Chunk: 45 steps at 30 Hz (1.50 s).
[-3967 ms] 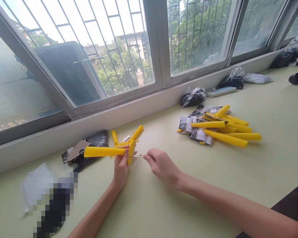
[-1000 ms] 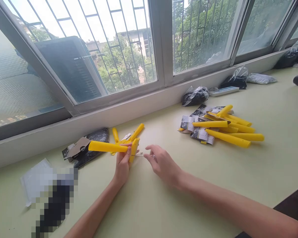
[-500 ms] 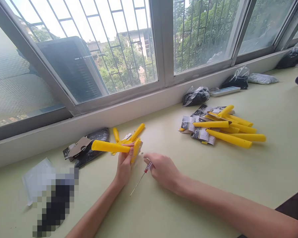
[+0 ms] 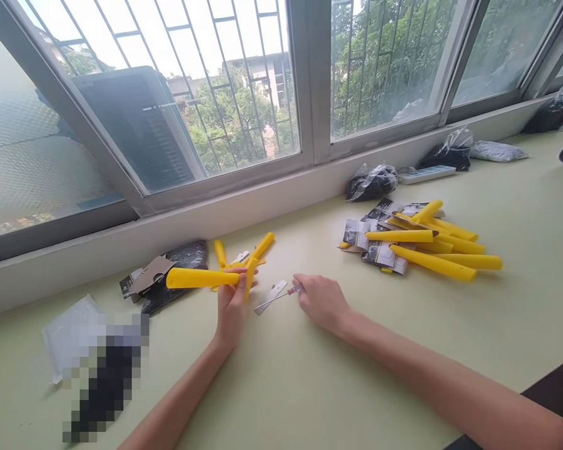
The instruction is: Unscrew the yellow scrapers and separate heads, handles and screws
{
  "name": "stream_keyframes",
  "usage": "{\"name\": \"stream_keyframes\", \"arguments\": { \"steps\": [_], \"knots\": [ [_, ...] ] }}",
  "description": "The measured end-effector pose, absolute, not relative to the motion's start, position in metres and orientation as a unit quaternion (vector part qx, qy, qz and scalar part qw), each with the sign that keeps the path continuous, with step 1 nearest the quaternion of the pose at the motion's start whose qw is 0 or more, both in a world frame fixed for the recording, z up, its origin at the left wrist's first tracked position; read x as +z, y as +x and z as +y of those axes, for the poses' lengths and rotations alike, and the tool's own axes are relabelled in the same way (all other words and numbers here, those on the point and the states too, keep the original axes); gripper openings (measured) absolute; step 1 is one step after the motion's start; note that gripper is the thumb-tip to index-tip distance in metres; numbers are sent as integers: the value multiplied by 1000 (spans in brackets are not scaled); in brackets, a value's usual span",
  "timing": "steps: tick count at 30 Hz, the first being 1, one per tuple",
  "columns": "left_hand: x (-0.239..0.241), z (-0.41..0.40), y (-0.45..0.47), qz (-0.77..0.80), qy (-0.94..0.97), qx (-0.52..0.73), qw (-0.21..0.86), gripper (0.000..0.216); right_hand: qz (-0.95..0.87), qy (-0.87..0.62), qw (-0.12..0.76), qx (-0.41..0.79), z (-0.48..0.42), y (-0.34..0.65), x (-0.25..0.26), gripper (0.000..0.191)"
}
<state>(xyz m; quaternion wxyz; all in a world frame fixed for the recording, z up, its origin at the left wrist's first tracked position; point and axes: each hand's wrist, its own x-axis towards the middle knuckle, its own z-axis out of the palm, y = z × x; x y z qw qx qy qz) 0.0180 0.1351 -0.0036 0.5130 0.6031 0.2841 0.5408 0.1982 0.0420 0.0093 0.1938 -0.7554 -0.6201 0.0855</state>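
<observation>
My left hand (image 4: 231,312) is closed around a yellow plastic scraper (image 4: 201,278), its tubular handle pointing left and its flat head edge-on at the right. In my right hand (image 4: 323,302) is a small screwdriver (image 4: 294,289) with a clear and red handle, its thin shaft pointing left. Beneath that shaft, between the two hands, a flat silvery blade (image 4: 276,290) lies on the table; whether the screwdriver touches it I cannot tell. Just behind my left hand lie more yellow scrapers (image 4: 263,245), partly hidden by it.
Several yellow scrapers with printed cards (image 4: 431,259) are piled at the right. Dark items in clear bags (image 4: 371,182) and a power strip (image 4: 426,174) sit along the window ledge. Left are a cardboard piece (image 4: 152,277), a black packet (image 4: 187,256) and a white packet (image 4: 75,334).
My right hand has moved slightly right and the screwdriver has swung from slanting down to nearly level. The blade now shows on the table. The held scraper has shifted a little left and turned.
</observation>
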Motion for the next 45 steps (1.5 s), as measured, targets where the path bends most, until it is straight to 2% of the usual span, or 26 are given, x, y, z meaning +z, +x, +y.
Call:
{"name": "stream_keyframes", "arguments": {
  "steps": [4, 9, 13, 16, 20, 25, 33, 40, 45],
  "knots": [
    [-3, 130, 19, 283, 644, 535, 467, 15, -606, -774, 169, 67, 43, 214, 14, 30],
    [-8, 130, 18, 306, 667, 500, 460, 10, -599, -789, 129, 51, 43, 229, 17, 29],
    [-11, 137, 18, 329, 677, 509, 419, 14, -622, -774, 117, 37, 41, 227, 16, 41],
    [-8, 141, 18, 330, 626, 540, 457, 26, -692, -708, 135, 26, 37, 223, 15, 50],
    [-3, 146, 15, 315, 519, 560, 564, 42, -760, -624, 182, 6, 36, 219, 12, 35],
    [-1, 149, 11, 299, 494, 547, 606, 39, -776, -595, 209, -28, 48, 218, 2, 13],
    [0, 145, 11, 281, 496, 540, 619, 36, -835, -516, 189, -41, 45, 217, 5, 22],
    [-2, 147, 14, 266, 504, 539, 620, 38, -747, -499, 417, 138, 37, 206, 8, 18],
    [-1, 146, 14, 258, 497, 529, 638, 39, -726, -498, 462, 111, 36, 194, 2, 19]
  ]
}}
